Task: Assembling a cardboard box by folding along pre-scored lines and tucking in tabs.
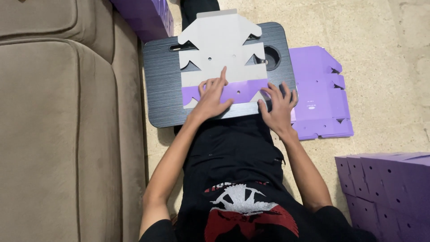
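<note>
Hands (212, 96) (278, 105) press purple-edged box blank (221, 49).

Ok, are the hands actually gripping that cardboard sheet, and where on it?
Not gripped: both hands press flat. The left hand lies on the purple folded flap of the cardboard sheet; the right hand presses the flap's right end, on the lap tray.

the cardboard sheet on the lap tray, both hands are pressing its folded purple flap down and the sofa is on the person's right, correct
Not quite. In the head view the left hand and right hand do press the purple flap of the cardboard sheet on the lap tray, but the sofa is on the person's left.
</note>
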